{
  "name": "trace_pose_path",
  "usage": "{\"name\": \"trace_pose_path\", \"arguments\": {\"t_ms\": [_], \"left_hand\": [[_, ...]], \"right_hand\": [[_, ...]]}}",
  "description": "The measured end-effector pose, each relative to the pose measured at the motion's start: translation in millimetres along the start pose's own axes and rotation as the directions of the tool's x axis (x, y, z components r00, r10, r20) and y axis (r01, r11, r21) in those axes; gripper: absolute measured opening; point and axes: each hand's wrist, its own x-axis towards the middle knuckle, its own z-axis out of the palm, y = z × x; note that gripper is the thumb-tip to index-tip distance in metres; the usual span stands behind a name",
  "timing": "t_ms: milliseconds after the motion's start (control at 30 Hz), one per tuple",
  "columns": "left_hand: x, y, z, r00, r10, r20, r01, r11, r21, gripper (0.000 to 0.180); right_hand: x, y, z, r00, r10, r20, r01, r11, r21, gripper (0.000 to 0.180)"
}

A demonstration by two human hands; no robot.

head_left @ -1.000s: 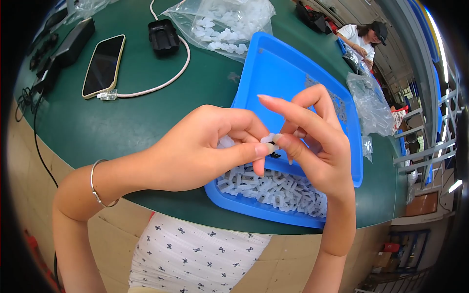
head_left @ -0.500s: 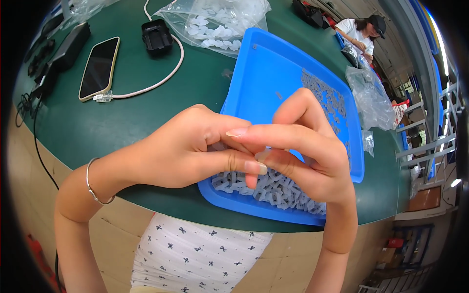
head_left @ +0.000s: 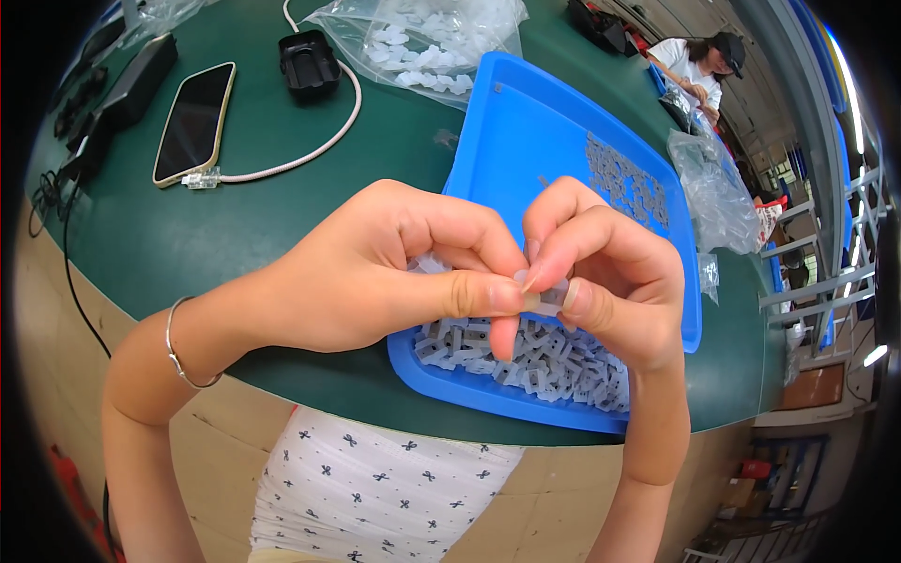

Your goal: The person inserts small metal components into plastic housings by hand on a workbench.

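Both my hands meet above the near part of a blue tray [head_left: 526,103]. Between their fingertips is a small translucent white plastic piece [head_left: 552,298]. My left hand [head_left: 422,263] pinches one end of it between thumb and fingers. On its other end, the thumb and forefinger of my right hand [head_left: 610,272] are closed. Fingers cover much of the piece, so its full shape is hidden. Below my hands lies a heap of small white plastic pieces [head_left: 544,371] with dark spots. Small grey parts [head_left: 624,183] are spread at the tray's far right side.
A plastic bag of white pieces [head_left: 427,56] lies behind the tray. To the left are a phone [head_left: 194,122], a white cable [head_left: 310,155], a black case [head_left: 308,66] and a black power adapter [head_left: 131,84]. Across the table a person [head_left: 699,66] works near a clear bag [head_left: 709,178].
My right fingers have shifted and drawn slightly apart from the left hand, bringing the white piece into view between the fingertips. My left hand has moved a little to the right.
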Motion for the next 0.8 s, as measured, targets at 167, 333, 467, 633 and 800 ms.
{"name": "trace_pose_path", "arguments": {"t_ms": [167,333,467,633,800], "left_hand": [[2.5,1.8,0.8,0.999,0.044,-0.027,-0.043,0.999,0.023,0.013],[4.9,1.8,-12.9,0.938,-0.099,-0.331,0.006,0.963,-0.271,0.017],[-0.5,-0.4,-48.2,0.799,-0.111,-0.591,-0.305,0.773,-0.557,0.015],[-20.0,7.5,-78.2,0.866,-0.101,-0.489,-0.394,0.464,-0.793,0.01],[-37.0,10.5,-28.0,0.749,-0.171,-0.64,-0.662,-0.161,-0.732,0.017]], "right_hand": [[0.8,-11.1,-1.2,0.994,0.088,-0.07,-0.089,0.996,-0.01,0.02],[4.7,-17.5,-5.2,0.994,0.071,-0.088,-0.08,0.991,-0.104,0.016],[12.1,-15.3,0.2,0.99,0.102,0.094,-0.074,0.961,-0.265,0.014],[15.8,-13.7,-1.6,0.937,0.314,0.154,-0.256,0.916,-0.309,0.014],[5.1,-7.9,-19.2,0.903,0.395,-0.169,-0.428,0.789,-0.442,0.012]]}}
